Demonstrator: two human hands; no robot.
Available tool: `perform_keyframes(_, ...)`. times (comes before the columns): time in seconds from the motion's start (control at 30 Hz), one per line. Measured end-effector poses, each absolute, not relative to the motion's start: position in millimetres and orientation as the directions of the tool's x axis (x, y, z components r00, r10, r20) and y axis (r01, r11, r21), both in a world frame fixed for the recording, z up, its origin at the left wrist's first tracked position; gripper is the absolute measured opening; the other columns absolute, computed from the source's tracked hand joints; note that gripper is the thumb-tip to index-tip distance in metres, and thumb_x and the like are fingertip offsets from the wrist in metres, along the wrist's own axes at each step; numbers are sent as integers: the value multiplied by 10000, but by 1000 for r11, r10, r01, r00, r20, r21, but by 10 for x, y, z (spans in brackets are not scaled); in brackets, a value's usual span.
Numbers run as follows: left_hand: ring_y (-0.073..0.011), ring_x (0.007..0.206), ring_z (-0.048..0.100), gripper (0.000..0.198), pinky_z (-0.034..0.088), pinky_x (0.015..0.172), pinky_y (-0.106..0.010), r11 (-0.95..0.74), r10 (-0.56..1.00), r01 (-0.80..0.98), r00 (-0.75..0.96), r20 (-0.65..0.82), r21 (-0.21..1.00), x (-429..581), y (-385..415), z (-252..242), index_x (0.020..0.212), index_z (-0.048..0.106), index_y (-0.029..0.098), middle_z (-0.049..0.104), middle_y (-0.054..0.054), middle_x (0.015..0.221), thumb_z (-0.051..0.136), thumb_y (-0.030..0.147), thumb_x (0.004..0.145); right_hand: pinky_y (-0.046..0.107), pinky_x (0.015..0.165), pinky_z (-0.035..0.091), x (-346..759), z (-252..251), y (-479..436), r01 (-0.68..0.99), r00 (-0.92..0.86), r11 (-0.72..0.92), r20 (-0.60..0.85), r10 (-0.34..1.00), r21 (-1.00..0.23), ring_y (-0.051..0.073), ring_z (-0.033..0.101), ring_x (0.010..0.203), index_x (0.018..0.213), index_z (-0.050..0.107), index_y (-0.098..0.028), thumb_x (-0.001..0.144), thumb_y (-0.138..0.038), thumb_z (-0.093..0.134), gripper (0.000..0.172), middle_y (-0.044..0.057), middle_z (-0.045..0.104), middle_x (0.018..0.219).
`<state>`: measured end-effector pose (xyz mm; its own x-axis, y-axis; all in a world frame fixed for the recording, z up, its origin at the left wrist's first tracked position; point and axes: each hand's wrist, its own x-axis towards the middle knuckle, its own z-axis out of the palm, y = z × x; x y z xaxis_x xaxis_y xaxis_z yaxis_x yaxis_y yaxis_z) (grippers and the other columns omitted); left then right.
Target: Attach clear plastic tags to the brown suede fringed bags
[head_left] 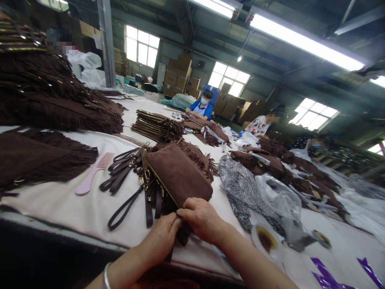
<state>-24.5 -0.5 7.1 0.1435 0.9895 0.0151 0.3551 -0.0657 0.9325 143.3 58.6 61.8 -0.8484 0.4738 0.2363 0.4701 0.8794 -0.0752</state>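
Observation:
A brown suede wristlet pouch [180, 172] with a gold zipper and fringe lies tilted on a stack of similar pouches in front of me. My right hand [200, 218] is closed on the pouch's near edge, thumb and fingers pinched together. Right beside it, fingertips touching, my left hand [165, 233] is closed at the same near corner; exactly what its fingers pinch is hidden. Dark wrist straps [124, 208] with gold clips spread out to the left of the stack. A pink comb [94, 174] lies farther left on the white cloth.
Piled fringed pouches [54, 92] rise at the left, with another stack [158, 125] farther back. To the right are grey patterned fabric [237, 188], clear plastic [278, 196] and a tape roll [266, 239]. Several people sit across the table; one wears blue [198, 109].

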Motion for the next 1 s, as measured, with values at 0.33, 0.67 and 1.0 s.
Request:
perform_keyframes(0.33,-66,425,193,439,139,412,-216,427,874,-153,323,-363,891,-265,-27,105,722,467,200,329,91,543,472,629,812,307,725,381,1403,513,521,447,-862,894,260,434,-11,175,459,755,787,563,-174,913,-181,468,158,48,552,810)
perform_keyframes(0.67,-37,415,130,397,50,376,-181,589,793,-309,401,-459,747,-244,-11,170,739,428,209,278,116,540,600,566,721,351,687,372,1429,394,422,459,-845,885,352,404,86,197,476,739,875,601,-187,938,-209,438,176,62,575,800)
perform_keyframes(1.0,-44,391,144,489,68,354,-192,460,878,-166,230,-419,872,-124,-24,2,732,435,218,248,122,498,524,699,724,385,851,495,2845,713,335,753,-339,626,696,633,-202,224,604,941,1065,615,-183,865,-114,538,225,104,633,1002)
